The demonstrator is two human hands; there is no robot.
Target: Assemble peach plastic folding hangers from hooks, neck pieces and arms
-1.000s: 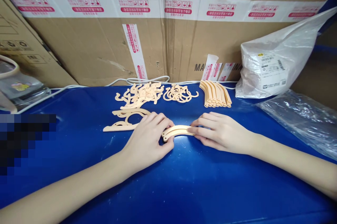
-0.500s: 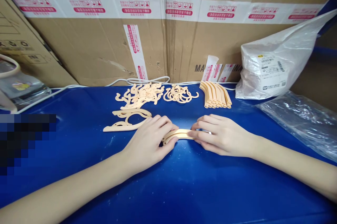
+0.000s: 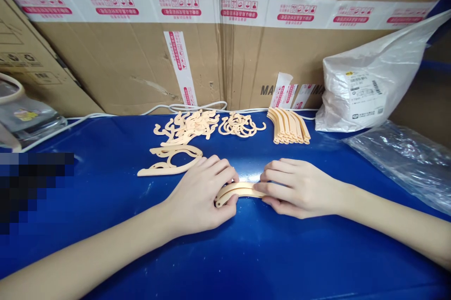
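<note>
A curved peach plastic strip [image 3: 238,191] lies on the blue table [image 3: 246,253] between my two hands. My left hand [image 3: 202,193] is closed on its left end, thumb below and fingers above. My right hand [image 3: 299,186] pinches its right end, which the fingers hide. Just behind my left hand lie two flat peach curved frames [image 3: 169,160]. Farther back sit a heap of peach scroll-shaped pieces [image 3: 188,127], a smaller heap of hook-shaped pieces [image 3: 241,125] and a neat stack of curved strips [image 3: 289,126].
Taped cardboard boxes [image 3: 218,41] wall off the back. A white bag with a label [image 3: 366,88] and clear plastic film [image 3: 405,159] lie at the right. A white cable [image 3: 105,115] runs along the back edge. A clear container [image 3: 21,112] stands at the left.
Both hands have drawn the curved strip slightly toward me and pressed closer together on it. Everything else stays put.
</note>
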